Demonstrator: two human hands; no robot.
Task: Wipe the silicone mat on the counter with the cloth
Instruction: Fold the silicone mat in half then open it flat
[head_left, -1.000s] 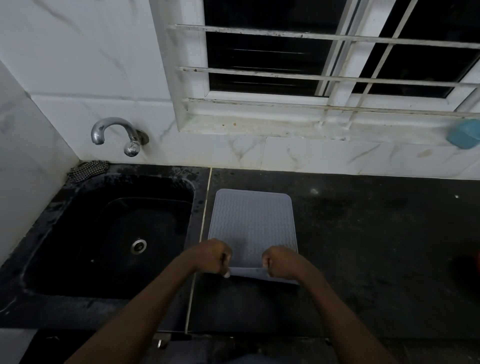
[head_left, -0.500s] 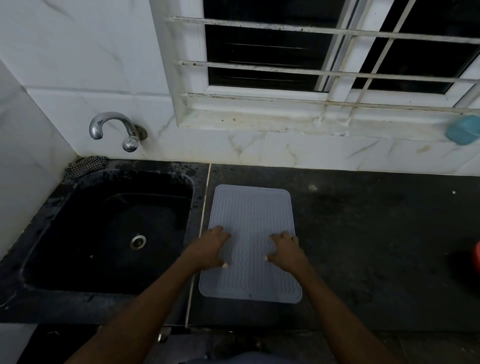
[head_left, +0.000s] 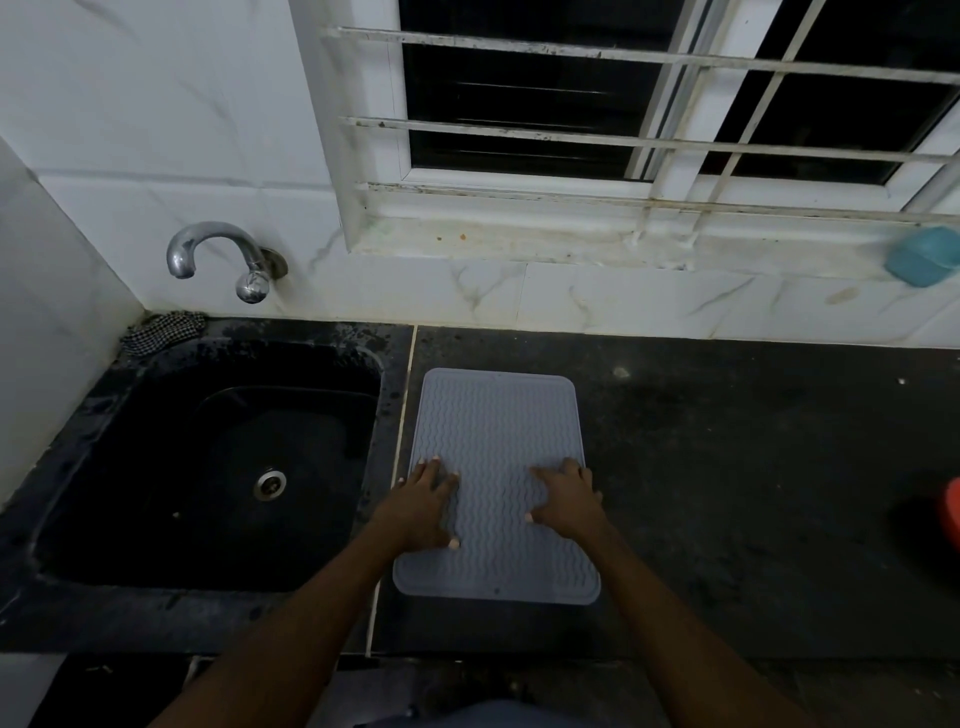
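Note:
A grey silicone mat (head_left: 496, 415) with a wavy ribbed pattern lies flat on the dark counter (head_left: 727, 467), just right of the sink. My left hand (head_left: 423, 501) rests palm down on the mat's left edge, fingers spread. My right hand (head_left: 569, 499) presses flat on the mat's right side, fingers apart. Neither hand holds anything. A black-and-white checked cloth (head_left: 163, 330) lies bunched at the sink's back left corner, far from both hands.
A black sink (head_left: 130, 467) with a metal drain sits left of the mat, under a chrome tap (head_left: 228, 257). A blue object (head_left: 922, 254) rests on the window ledge at the right. A red object (head_left: 953, 514) shows at the right edge. A barred window is behind.
A second ago both hands gripped the mat's raised near edge. They laid it down flat, opened, and now press on the mat with spread fingers.

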